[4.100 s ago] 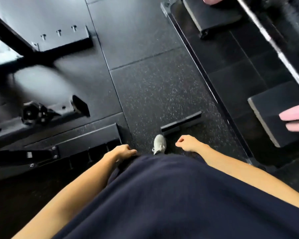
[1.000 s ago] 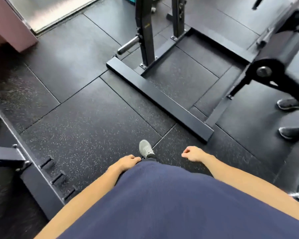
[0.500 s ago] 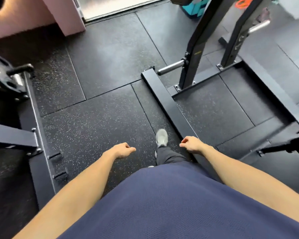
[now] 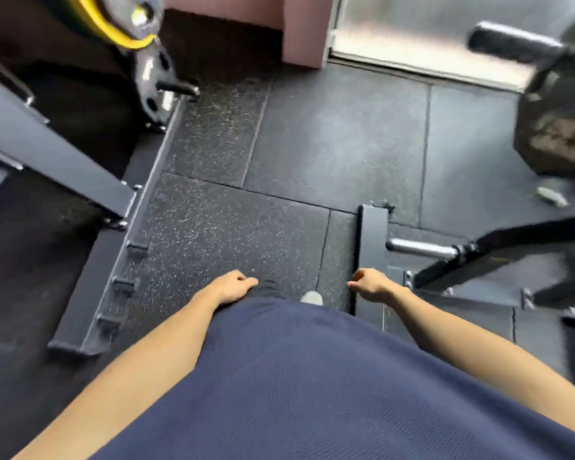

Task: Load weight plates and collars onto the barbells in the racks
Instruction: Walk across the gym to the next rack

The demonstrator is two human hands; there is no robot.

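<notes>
Black speckled rubber floor [image 4: 233,227] underfoot. Left hand [image 4: 231,288] and right hand [image 4: 370,285] hang at waist level, fingers loosely curled, holding nothing. Weight plates [image 4: 146,71], one with a yellow rim, sit on a storage peg at upper left, well apart from both hands. A bare chrome peg [image 4: 420,249] sticks out of the rack frame [image 4: 498,254] near the right hand. Grey shoe [image 4: 311,297] shows between the hands.

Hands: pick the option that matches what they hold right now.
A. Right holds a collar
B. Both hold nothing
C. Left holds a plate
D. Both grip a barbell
B: the left hand and the right hand hang at the person's sides over the floor with loosely curled fingers, nothing in either.
</notes>
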